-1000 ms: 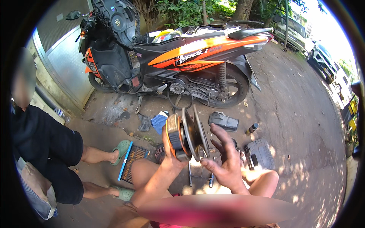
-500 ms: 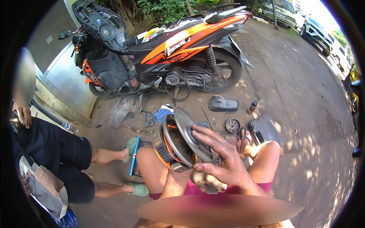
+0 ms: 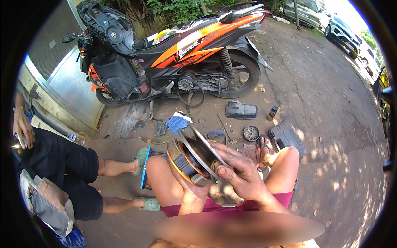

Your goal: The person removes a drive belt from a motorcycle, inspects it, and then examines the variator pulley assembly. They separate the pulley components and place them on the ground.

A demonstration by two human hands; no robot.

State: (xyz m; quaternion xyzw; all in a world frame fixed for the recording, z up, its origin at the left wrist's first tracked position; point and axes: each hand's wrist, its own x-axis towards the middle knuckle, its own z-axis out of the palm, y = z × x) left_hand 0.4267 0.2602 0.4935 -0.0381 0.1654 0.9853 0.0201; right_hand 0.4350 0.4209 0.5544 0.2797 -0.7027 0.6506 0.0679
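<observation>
Above my lap I hold a scooter clutch pulley (image 3: 185,162), with dark shoes and an orange ring on its left side. Its grey metal pulley discs (image 3: 203,149) face up and to the right, tilted, with a dark gap between them. My left hand (image 3: 194,193) is closed around the clutch side from below; most of its fingers are hidden behind the part. My right hand (image 3: 244,175) grips the discs' right rim, thumb on the near side and fingers on the far side, their tips out of sight.
Ahead stands an orange and black scooter (image 3: 190,49), its drive side uncovered and a belt (image 3: 202,97) hanging there. On the ground lie a black cover (image 3: 241,110), a round drum (image 3: 251,133), a blue rag (image 3: 178,122) and a tool case (image 3: 286,138). Another person's legs (image 3: 120,164) are at left.
My right hand has gone from flat against the outer disc to gripping the rim. The pulley has turned, showing the gap between its discs differently. At left, the other person's hand has shifted.
</observation>
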